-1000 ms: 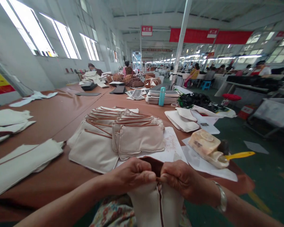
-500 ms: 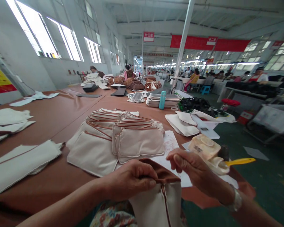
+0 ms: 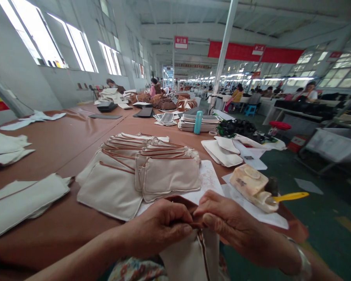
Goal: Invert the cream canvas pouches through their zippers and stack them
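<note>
A cream leather piece (image 3: 185,257) with a brown lining and a zipper (image 3: 204,249) down its front hangs over my lap, below the table edge. My left hand (image 3: 160,220) is closed, pinching the brown top edge between thumb and fingers. Close beside it, my right hand (image 3: 231,224) is closed on the same edge, above the zipper's upper end. Whether a small tool or thread sits between the right fingertips is hidden. Beyond my hands lie stacked cream pouches (image 3: 172,175) with brown trim, overlapping one another.
More cream pieces (image 3: 26,203) lie at the left. To the right sit a stained plastic container (image 3: 248,181) and a brush with a yellow handle (image 3: 291,196). A turquoise bottle (image 3: 198,122) stands by stacked panels farther back. Several people work in the distance.
My right hand has come down and left from above the container side to the brown edge, where it now meets my left hand. The left hand keeps its pinch. The view has shifted slightly.
</note>
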A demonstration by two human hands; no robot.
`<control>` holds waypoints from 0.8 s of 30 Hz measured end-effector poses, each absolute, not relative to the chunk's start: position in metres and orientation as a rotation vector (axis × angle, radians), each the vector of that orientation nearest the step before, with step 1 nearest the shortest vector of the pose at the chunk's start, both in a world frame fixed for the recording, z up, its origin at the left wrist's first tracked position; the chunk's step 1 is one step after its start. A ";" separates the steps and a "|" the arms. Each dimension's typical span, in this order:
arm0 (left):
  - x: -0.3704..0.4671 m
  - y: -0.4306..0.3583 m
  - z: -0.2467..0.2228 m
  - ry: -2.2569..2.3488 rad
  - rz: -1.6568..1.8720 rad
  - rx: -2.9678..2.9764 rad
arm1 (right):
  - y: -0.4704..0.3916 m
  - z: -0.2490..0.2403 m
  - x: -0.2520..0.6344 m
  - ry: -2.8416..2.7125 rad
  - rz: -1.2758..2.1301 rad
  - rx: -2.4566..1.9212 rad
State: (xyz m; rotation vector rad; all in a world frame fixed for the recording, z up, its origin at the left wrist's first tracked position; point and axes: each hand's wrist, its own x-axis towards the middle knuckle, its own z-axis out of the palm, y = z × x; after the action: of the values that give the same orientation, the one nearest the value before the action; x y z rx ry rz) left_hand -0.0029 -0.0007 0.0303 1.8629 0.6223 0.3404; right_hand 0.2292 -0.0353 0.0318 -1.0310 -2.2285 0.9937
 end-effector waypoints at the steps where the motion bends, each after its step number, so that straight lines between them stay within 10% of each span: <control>1: -0.003 -0.001 0.031 0.626 0.336 1.877 | -0.032 0.032 0.227 -2.262 1.069 -1.006; 24: -0.013 -0.006 0.022 0.906 0.499 1.696 | -0.038 0.002 0.254 -1.812 0.973 -1.242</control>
State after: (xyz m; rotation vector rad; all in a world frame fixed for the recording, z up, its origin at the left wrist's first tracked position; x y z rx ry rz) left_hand -0.0135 -0.0056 0.0225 1.6960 0.9063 0.4992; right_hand 0.2542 -0.0381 0.0023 -1.2419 -1.8116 0.9729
